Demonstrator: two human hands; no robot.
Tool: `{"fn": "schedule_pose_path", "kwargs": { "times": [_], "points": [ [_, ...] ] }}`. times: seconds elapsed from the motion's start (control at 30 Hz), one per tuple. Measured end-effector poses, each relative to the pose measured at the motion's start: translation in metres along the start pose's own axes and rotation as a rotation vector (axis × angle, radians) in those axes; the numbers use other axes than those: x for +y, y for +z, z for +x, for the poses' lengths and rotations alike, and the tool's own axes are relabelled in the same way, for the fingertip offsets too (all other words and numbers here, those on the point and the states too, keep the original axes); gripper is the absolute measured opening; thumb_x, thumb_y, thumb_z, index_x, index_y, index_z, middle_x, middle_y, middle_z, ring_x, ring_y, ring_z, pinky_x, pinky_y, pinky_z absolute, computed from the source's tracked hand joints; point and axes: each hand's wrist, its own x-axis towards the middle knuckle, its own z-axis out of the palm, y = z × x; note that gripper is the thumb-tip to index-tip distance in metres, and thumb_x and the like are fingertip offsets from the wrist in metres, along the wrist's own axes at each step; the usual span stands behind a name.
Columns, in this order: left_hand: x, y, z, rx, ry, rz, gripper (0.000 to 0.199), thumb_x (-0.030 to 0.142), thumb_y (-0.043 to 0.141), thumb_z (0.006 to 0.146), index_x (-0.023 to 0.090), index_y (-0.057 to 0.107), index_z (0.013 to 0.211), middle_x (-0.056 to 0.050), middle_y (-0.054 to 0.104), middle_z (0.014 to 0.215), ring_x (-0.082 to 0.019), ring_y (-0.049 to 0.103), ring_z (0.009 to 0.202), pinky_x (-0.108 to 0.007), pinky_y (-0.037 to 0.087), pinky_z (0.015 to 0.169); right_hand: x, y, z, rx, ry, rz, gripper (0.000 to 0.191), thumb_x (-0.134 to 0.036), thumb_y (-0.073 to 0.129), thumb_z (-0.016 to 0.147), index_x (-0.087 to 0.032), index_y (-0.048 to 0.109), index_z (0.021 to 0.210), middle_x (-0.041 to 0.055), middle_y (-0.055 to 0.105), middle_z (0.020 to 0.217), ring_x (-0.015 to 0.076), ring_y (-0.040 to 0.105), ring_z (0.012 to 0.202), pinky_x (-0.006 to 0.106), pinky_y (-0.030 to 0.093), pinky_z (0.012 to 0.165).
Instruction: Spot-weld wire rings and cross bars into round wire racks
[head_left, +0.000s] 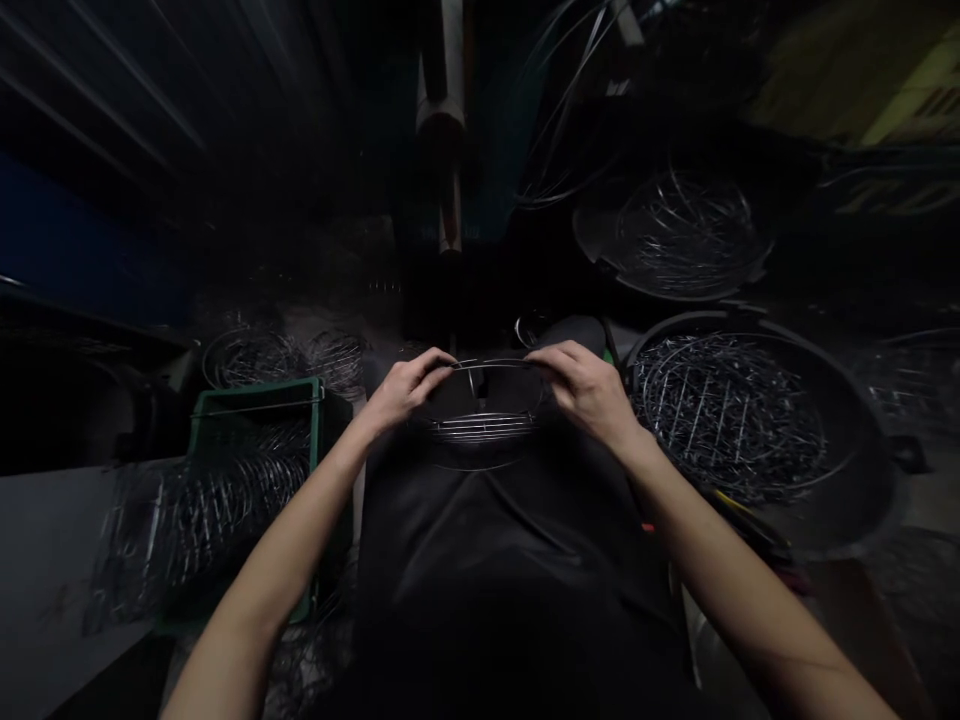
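Between my hands is a round wire rack [484, 427], a thin metal hoop with several straight bars close together across its near part. My left hand [411, 385] pinches the hoop's far left edge between thumb and fingers. My right hand [581, 382] grips the far right edge in the same way. The near curve of the hoop hangs over a black apron [480, 560] on my lap. Just beyond the hoop's far edge stands a dark machine part [481, 380], its detail lost in shadow.
At the left, a green crate [319, 440] holds many curved wire racks [217, 500]. A large basin [870, 480] at the right holds short wire pieces, with another wire rack [720, 420] on top. Behind it sits a second basin [682, 290] of wires. A vertical post [442, 100] rises ahead.
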Motion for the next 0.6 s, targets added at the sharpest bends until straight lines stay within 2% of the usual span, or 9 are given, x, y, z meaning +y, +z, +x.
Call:
{"fn": "schedule_pose_path", "kwargs": {
  "times": [0.1,0.27,0.4,0.47,0.6],
  "points": [
    [0.011,-0.005,0.001,-0.016,0.022,0.002,0.028,0.040,0.044,0.087,0.016,0.058,0.091,0.003,0.054,0.066,-0.008,0.048,0.058,-0.018,0.036,0.054,0.003,0.000,0.005,-0.007,-0.029,-0.050,0.021,-0.021,0.044,0.088,-0.021,0.062,0.100,0.0045,0.065,0.084,0.0175,0.056,0.076,0.030,0.046,0.071],
    [0.025,-0.017,0.011,-0.053,0.062,-0.018,0.027,0.040,0.041,0.088,0.016,0.054,0.084,0.004,0.051,0.059,-0.008,0.045,0.053,-0.018,0.035,0.052,0.007,-0.005,0.012,0.088,-0.037,-0.041,0.019,-0.019,0.044,0.087,-0.021,0.062,0.095,0.0026,0.065,0.078,0.0159,0.053,0.069,0.027,0.044,0.064],
    [0.015,-0.013,0.016,-0.077,0.032,-0.087,0.029,0.041,0.040,0.088,0.016,0.053,0.082,0.004,0.052,0.057,-0.009,0.046,0.052,-0.018,0.036,0.053,0.011,0.004,0.005,0.052,-0.048,-0.064,0.023,-0.015,0.044,0.085,-0.021,0.061,0.099,0.0029,0.065,0.078,0.0159,0.054,0.069,0.027,0.045,0.063],
    [0.005,-0.008,0.018,-0.068,0.006,-0.050,0.029,0.041,0.041,0.088,0.016,0.055,0.084,0.004,0.052,0.056,-0.009,0.047,0.052,-0.019,0.036,0.054,0.013,0.013,0.000,0.038,-0.071,-0.109,0.028,-0.010,0.043,0.084,-0.020,0.061,0.102,0.0040,0.066,0.085,0.0159,0.056,0.075,0.027,0.045,0.065],
    [-0.011,-0.003,0.021,-0.049,0.004,0.071,0.030,0.042,0.041,0.088,0.018,0.060,0.089,0.002,0.055,0.060,-0.010,0.050,0.055,-0.020,0.036,0.056,0.013,0.028,-0.005,0.155,-0.153,-0.264,0.029,-0.007,0.047,0.081,-0.019,0.062,0.103,0.0051,0.066,0.091,0.0162,0.055,0.077,0.027,0.044,0.069]
  ]
}}
